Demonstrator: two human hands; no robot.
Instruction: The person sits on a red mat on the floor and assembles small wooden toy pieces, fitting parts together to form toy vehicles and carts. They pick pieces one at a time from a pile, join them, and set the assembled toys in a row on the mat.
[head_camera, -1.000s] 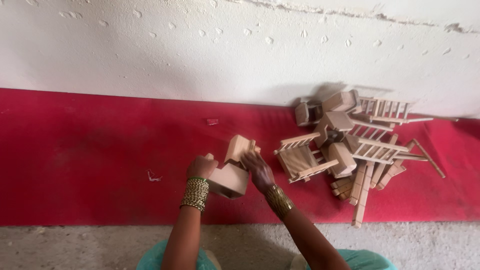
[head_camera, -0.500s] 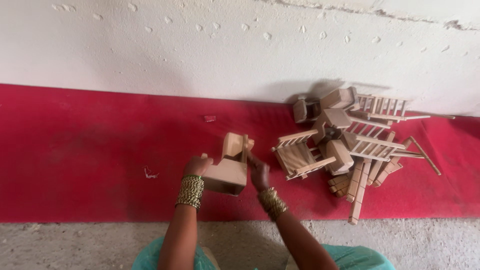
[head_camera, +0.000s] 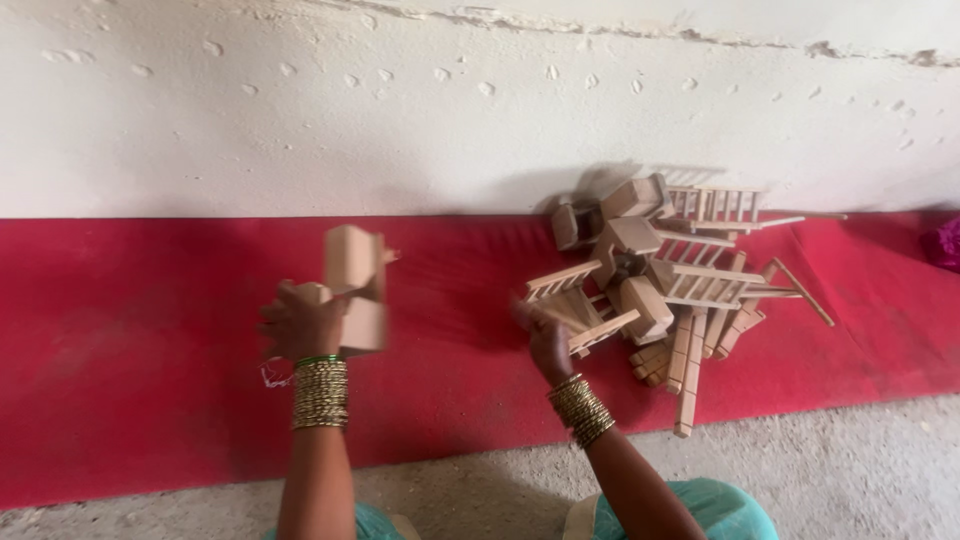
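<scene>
The left hand (head_camera: 302, 322) was closed around a small wooden piece (head_camera: 354, 290), made of pale blocks joined together, and held it up above the red cloth (head_camera: 130, 330). The piece was blurred, so its details could not be read well, but its long axis stood nearly upright, leaning a little, with the top end pointing away from the person toward the white wall (head_camera: 300, 110). The fingers gripped its lower left side. The right hand (head_camera: 545, 340) was well apart from that piece, to the right. It lay at the near edge of the pile (head_camera: 660, 280) of wooden parts and touched a slatted frame (head_camera: 575, 305) there; the hand was blurred too, and I could not tell whether its fingers were closed on the frame or only resting on it. The pile lay on the cloth close to the wall, with small ladder-like frames, blocks and loose sticks crossing one another. Both wrists wore stacks of bangles. Nearer to the person, the cloth ended and a grey floor (head_camera: 820, 470) showed.
</scene>
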